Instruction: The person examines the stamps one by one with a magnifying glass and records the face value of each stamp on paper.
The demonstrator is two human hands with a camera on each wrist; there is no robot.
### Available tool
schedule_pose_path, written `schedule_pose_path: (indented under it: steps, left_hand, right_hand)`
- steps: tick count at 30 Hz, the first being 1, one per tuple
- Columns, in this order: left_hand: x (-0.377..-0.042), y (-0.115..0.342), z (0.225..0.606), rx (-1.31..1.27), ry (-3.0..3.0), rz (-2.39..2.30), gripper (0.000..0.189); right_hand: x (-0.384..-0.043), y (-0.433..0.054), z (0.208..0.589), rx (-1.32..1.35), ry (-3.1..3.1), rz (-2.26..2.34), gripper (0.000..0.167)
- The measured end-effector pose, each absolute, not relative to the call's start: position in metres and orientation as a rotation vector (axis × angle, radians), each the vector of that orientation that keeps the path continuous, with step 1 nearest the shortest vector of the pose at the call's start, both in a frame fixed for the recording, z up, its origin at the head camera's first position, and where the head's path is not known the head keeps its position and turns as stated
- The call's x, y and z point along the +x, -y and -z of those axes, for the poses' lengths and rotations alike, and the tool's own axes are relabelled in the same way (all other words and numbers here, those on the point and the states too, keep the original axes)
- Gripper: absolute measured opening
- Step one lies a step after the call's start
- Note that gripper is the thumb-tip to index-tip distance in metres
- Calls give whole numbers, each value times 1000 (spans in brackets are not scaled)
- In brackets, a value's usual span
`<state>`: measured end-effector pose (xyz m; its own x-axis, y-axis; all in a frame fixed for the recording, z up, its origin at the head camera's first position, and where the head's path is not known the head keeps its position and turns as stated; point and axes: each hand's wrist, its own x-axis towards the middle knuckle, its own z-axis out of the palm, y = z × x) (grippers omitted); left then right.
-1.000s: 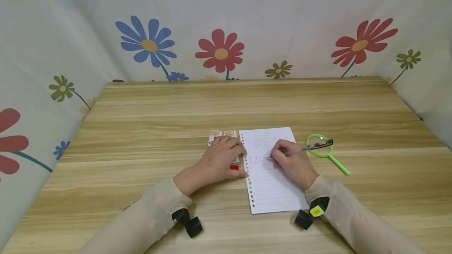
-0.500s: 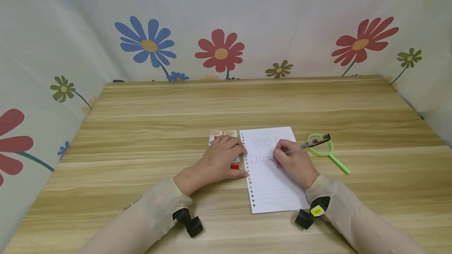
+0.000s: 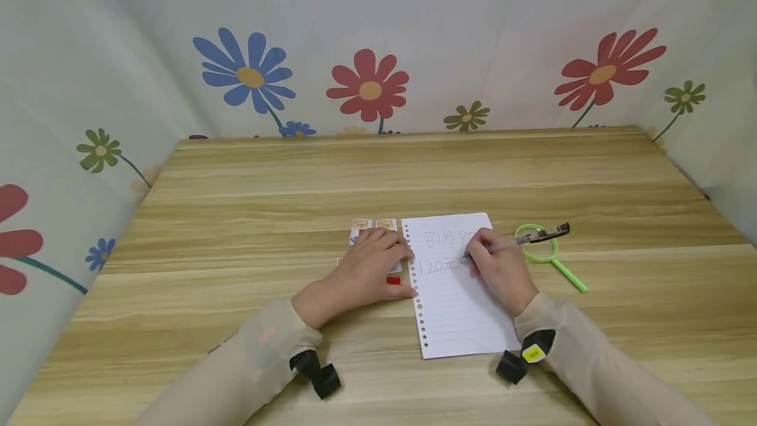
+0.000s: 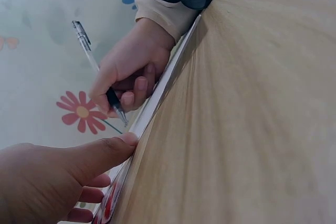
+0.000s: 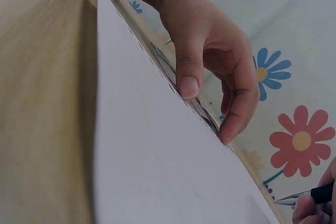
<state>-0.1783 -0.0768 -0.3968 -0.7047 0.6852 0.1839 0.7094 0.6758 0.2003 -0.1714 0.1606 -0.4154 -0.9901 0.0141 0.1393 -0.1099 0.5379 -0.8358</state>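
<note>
A lined loose-leaf sheet (image 3: 467,321) with punched holes along its left edge lies on the table, bearing two lines of handwritten numbers and characters. My right hand (image 3: 503,278) holds a clear-barrelled pen (image 3: 535,235) with a dark grip. Its tip is at the second line in the head view, just past the written characters; whether it touches the paper cannot be told. My left hand (image 3: 367,271) rests with spread fingers at the sheet's holed edge. Beneath it lie several small stamp-like picture cards (image 3: 386,223), partly covered, one showing red (image 3: 393,280).
A green magnifying glass (image 3: 569,276) lies right of the sheet, its ring partly behind the pen in the head view. The wooden table (image 3: 296,176) meets a flower-printed cloth (image 3: 508,38) at the back and sides. Each wrist wears a black camera (image 3: 326,381).
My right hand has moved a little to the right along the second line with the pen, uncovering the last character there. My left hand and the sheet have stayed in place.
</note>
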Motion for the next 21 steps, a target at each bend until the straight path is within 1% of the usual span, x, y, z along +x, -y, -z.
schedule_pose_path:
  steps: [5, 11, 21]
  left_hand:
    - [-178, 77, 397, -1161, 2799, 397, 52]
    - [-178, 76, 396, -1161, 2796, 395, 52]
    - [-178, 76, 397, -1157, 2794, 382, 52]
  right_hand:
    - [-173, -162, 412, 120, 2586, -1557, 15]
    - [-175, -168, 399, 239, 2580, -1622, 8]
    - [-176, -174, 381, 316, 2668, -1557, 16]
